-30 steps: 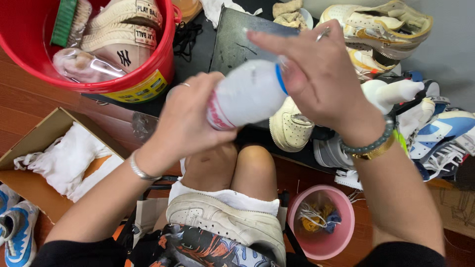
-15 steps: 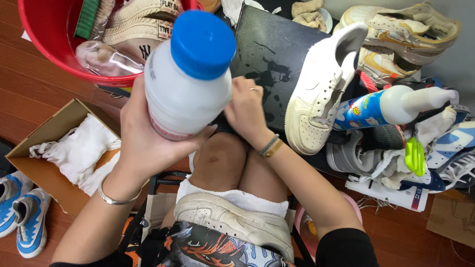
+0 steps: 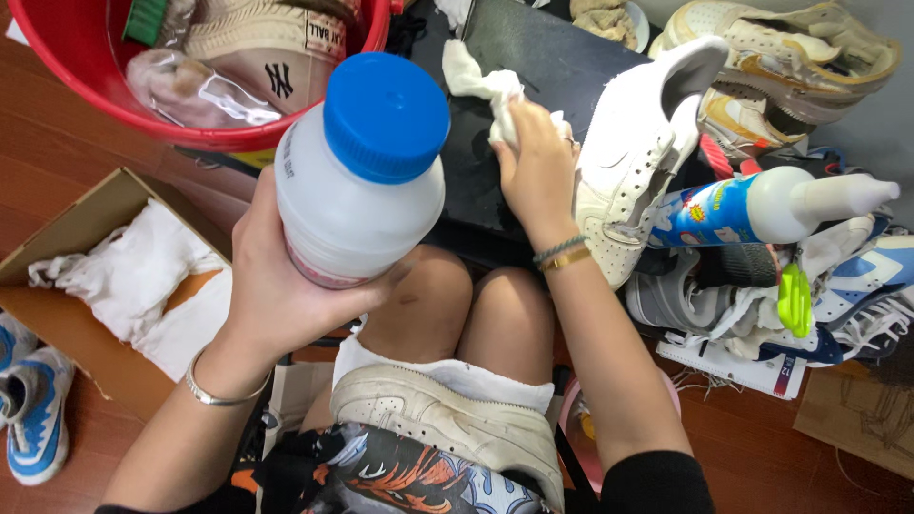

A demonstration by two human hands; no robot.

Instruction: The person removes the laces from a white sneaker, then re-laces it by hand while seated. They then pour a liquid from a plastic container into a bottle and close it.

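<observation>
The white plastic bottle (image 3: 357,200) with a blue screw cap (image 3: 386,116) stands upright in the left hand (image 3: 286,286), raised above the person's bare knees. The fingers (image 3: 381,283) of that hand wrap around its lower part from below and behind, gripping it firmly; a thin silver bangle (image 3: 221,390) circles the wrist.

Just beside the bottle, the right hand (image 3: 535,162) reaches onto the black worktop (image 3: 533,67) near its front edge. Its fingers are closed on a crumpled white cloth (image 3: 481,88), bunched up and pressed against the dark surface. Beaded and gold bracelets (image 3: 562,255) sit on that wrist.

Touching the right hand's outer side, a white sneaker (image 3: 633,157) leans tilted on the worktop's right edge, heel up. Just past it a spray bottle (image 3: 762,205) with a colourful label lies on its side atop a heap of sneakers (image 3: 819,286) on the floor. Further back, worn cream-and-yellow sneakers (image 3: 790,57) rest near the worktop's far right corner.

By the worktop's left side a red bucket (image 3: 76,76) holds beige shoes, a green brush and a clear plastic bag. Below it, on the wooden floor (image 3: 57,162), an open cardboard box (image 3: 76,257) contains white rags (image 3: 133,276), and a blue-and-white sneaker (image 3: 33,409) lies beside the box. A scuffed white sneaker (image 3: 447,424) rests on the person's lap.
</observation>
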